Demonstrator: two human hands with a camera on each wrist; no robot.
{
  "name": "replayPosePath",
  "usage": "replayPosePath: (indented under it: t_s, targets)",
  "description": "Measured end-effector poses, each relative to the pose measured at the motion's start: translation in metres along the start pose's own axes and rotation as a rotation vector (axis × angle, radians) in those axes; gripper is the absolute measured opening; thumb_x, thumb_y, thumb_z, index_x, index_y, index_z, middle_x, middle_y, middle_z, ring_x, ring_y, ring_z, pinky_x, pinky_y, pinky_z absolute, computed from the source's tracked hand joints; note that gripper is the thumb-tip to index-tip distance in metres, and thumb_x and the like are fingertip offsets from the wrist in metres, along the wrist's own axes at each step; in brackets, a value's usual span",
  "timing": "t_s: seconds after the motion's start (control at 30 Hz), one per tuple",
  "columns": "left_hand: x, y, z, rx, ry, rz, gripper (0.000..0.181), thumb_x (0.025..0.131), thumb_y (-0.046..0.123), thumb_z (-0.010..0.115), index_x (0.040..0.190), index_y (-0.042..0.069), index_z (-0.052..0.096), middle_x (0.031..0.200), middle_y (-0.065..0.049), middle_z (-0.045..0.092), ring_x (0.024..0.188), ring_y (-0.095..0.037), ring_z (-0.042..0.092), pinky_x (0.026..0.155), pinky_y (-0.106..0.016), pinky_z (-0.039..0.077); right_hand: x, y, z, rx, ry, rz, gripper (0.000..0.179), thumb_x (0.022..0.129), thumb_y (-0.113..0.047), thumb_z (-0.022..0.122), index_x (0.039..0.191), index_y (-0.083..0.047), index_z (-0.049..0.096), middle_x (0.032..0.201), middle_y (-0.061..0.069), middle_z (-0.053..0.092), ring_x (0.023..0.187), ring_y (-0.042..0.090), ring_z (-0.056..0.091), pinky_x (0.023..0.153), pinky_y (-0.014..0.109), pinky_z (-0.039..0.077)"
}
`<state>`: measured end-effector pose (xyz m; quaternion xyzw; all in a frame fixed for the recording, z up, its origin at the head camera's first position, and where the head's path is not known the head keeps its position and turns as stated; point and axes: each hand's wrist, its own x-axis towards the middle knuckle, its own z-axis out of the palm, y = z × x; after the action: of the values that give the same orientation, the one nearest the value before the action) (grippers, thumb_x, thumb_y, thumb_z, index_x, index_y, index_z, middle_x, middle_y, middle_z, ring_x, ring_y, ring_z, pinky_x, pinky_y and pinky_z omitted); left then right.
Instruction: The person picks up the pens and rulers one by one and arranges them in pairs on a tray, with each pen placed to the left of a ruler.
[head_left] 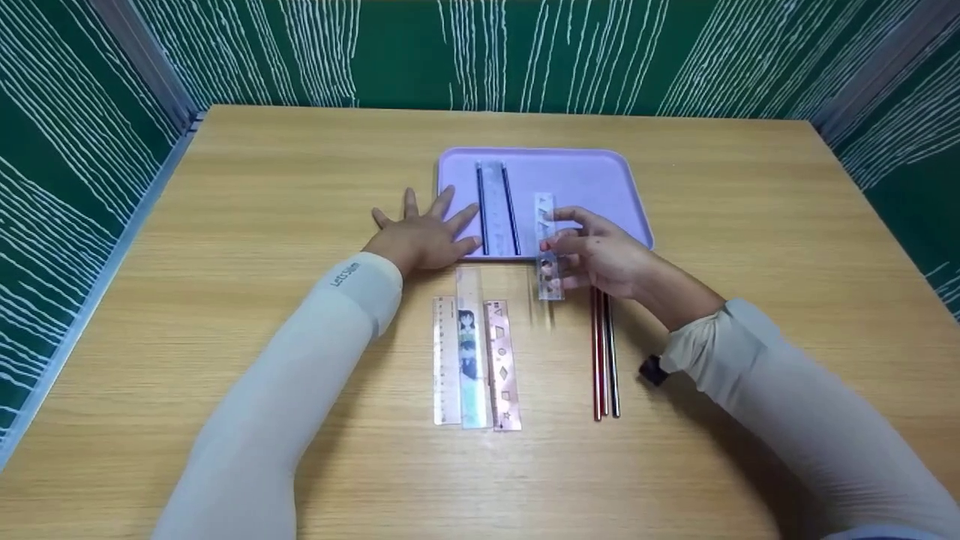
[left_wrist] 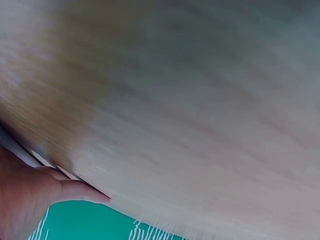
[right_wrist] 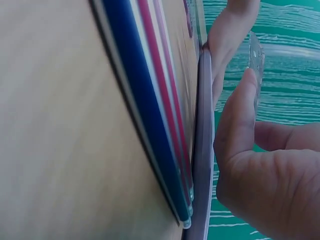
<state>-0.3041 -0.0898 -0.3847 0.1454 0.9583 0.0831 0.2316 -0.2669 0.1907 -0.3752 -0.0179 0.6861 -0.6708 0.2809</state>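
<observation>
My left hand (head_left: 427, 236) lies with fingers spread on the left front corner of a lilac tray (head_left: 585, 172). Over the tray's front edge, my right hand (head_left: 607, 255) pinches a clear stencil ruler (head_left: 545, 202) between thumb and fingers; it also shows edge-on in the right wrist view. In the tray, a clear ruler (head_left: 497, 210) lies between two dark pencils, the left pencil (head_left: 481, 210) and the right pencil (head_left: 511, 210). The left wrist view shows mostly blurred tabletop and part of the left hand (left_wrist: 25, 200).
Before the tray lie a whitish ruler (head_left: 446, 360), a cartoon-printed ruler (head_left: 470, 375) and a pink stencil ruler (head_left: 503, 375), side by side. Right of them are red pencils (head_left: 598, 367) and a dark pencil (head_left: 612, 360), blue in the right wrist view. Green, white-streaked walls (head_left: 405, 52) surround the table.
</observation>
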Motion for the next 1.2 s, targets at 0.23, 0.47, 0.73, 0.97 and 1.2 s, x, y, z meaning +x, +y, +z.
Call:
replayPosePath:
  t_s: [0.23,0.47,0.73,0.97,1.2]
  targets:
    - [-0.002,0.001,-0.001,0.002,0.006,0.004,0.070,0.097,0.079,0.024,0.158,0.056,-0.001,0.170,0.009,-0.023,0.151,-0.052,-0.022,0.105,-0.087,-0.012,0.015,-0.013,-0.006,0.030,0.024,0.016,0.051,0.105,-0.007,0.047,0.153,-0.020,0.034,0.127,0.015,0.056,0.089,0.022,0.068,0.075,0.035,0.061]
    - [-0.001,0.001,-0.001,0.001,-0.002,-0.011,0.069,0.096,0.079,0.025,0.157,0.058,-0.002,0.170,0.010,-0.023,0.151,-0.052,-0.022,0.105,-0.087,-0.012,0.035,-0.025,-0.008,0.025,0.067,0.061,0.051,0.106,-0.012,0.051,0.153,-0.024,0.037,0.137,0.015,0.053,0.092,0.022,0.069,0.079,0.035,0.061]
    - [0.001,-0.002,0.000,0.002,-0.005,0.001,0.069,0.097,0.077,0.026,0.157,0.057,-0.002,0.171,0.009,-0.023,0.151,-0.053,-0.022,0.103,-0.088,-0.012,0.057,-0.029,-0.009,0.029,0.095,0.093,0.054,0.106,-0.012,0.051,0.156,-0.026,0.038,0.141,0.012,0.051,0.092,0.022,0.066,0.076,0.032,0.061]
    - [0.000,-0.001,-0.001,0.003,-0.011,-0.002,0.069,0.097,0.078,0.025,0.157,0.057,-0.003,0.170,0.009,-0.024,0.151,-0.053,-0.022,0.103,-0.088,-0.012,0.070,-0.028,-0.014,-0.061,0.163,0.094,0.050,0.106,-0.014,0.051,0.154,-0.026,0.041,0.135,0.011,0.054,0.094,0.022,0.066,0.076,0.031,0.061]
    - [0.000,0.001,-0.002,0.004,-0.011,0.001,0.070,0.097,0.078,0.024,0.158,0.056,-0.002,0.170,0.009,-0.024,0.151,-0.053,-0.023,0.104,-0.088,-0.012,0.074,-0.027,-0.012,-0.198,0.242,0.111,0.047,0.106,-0.014,0.052,0.152,-0.022,0.043,0.127,0.012,0.054,0.089,0.023,0.072,0.076,0.035,0.064]
